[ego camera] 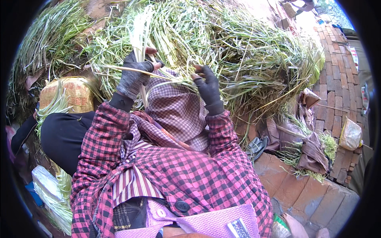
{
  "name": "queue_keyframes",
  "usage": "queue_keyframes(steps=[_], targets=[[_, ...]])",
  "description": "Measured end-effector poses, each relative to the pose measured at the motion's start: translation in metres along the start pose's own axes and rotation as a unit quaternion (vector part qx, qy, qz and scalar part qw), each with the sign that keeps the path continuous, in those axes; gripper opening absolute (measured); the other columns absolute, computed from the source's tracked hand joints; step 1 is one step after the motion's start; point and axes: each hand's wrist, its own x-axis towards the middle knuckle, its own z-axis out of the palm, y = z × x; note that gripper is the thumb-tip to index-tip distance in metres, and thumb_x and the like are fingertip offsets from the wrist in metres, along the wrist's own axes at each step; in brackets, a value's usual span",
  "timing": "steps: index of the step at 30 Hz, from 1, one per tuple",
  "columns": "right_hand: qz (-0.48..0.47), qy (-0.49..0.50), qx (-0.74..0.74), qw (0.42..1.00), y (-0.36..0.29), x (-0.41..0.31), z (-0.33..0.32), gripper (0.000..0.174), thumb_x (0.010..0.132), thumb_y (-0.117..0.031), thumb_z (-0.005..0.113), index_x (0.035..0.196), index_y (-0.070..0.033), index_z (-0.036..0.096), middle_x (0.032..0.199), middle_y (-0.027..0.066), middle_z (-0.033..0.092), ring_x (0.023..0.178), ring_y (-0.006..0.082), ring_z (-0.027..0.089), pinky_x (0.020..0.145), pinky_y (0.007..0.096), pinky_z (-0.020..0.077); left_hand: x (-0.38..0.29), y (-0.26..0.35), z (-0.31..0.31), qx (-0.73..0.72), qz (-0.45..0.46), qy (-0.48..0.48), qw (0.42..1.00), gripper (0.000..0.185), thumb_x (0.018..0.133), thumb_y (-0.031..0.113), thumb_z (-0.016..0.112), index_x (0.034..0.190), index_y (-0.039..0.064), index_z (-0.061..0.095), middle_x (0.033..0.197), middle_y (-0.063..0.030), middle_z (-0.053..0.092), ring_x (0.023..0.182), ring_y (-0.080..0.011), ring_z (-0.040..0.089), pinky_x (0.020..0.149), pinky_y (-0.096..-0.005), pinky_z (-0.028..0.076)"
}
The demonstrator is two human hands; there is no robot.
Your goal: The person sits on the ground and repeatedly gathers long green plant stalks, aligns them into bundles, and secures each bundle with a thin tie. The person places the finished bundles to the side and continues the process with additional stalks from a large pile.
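My left hand (137, 73), in a dark fingerless glove, holds a bunch of pale green stalks (140, 35) upright, with several stalks crossing sideways toward the right hand. My right hand (207, 84), gloved the same way, is at the far ends of those crossing stalks; its fingers are bent, and whether they grip any is unclear. Below and between the hands a checked cloth (175, 110) covers my lap. Beyond the hands spreads a large heap of long green stalks (250, 47).
A yellow woven sack (68, 93) stands at left, near another person's dark sleeve (23, 134). A white wrapped block (47, 181) lies lower left beside pale stalks. At right are a brown cloth bundle (314, 154), a whitish bag (351, 134) and brick paving (333, 74).
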Motion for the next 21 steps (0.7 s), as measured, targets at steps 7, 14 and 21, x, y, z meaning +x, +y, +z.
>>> queue_keyframes(steps=[7, 14, 21], targets=[[-0.066, -0.162, -0.011, 0.985, -0.051, -0.007, 0.022, 0.016, 0.078, -0.018, 0.063, 0.086, -0.004, 0.058, 0.079, 0.0132, 0.056, 0.075, 0.0299, 0.058, 0.067, 0.0370, 0.0456, -0.004, 0.017, -0.001, -0.022, 0.000, -0.008, 1.000, 0.044, 0.068, -0.001, 0.069, 0.109, 0.003, 0.054, 0.070, -0.0040, 0.060, 0.042, -0.0071, 0.045, 0.035, -0.0209, 0.032], [-0.115, -0.219, -0.138, 0.959, -0.050, -0.014, 0.014, 0.019, 0.076, -0.018, 0.062, 0.087, -0.004, 0.054, 0.084, 0.0153, 0.057, 0.080, 0.0341, 0.057, 0.071, 0.0412, 0.0445, -0.007, 0.033, -0.005, -0.073, -0.006, -0.022, 0.997, 0.042, 0.065, 0.002, 0.074, 0.104, 0.003, 0.059, 0.076, -0.0014, 0.056, 0.060, -0.0101, 0.053, 0.051, -0.0178, 0.042], [0.157, -0.108, 0.010, 0.982, 0.083, -0.045, -0.014, 0.030, 0.079, -0.005, 0.061, 0.109, 0.000, 0.058, 0.095, 0.0135, 0.064, 0.086, 0.0147, 0.059, 0.074, 0.0268, 0.0466, 0.001, 0.050, -0.042, -0.156, 0.064, 0.022, 0.985, 0.039, 0.074, -0.001, 0.066, 0.111, 0.000, 0.052, 0.069, -0.0055, 0.061, 0.037, -0.0040, 0.037, 0.033, -0.0184, 0.028]])
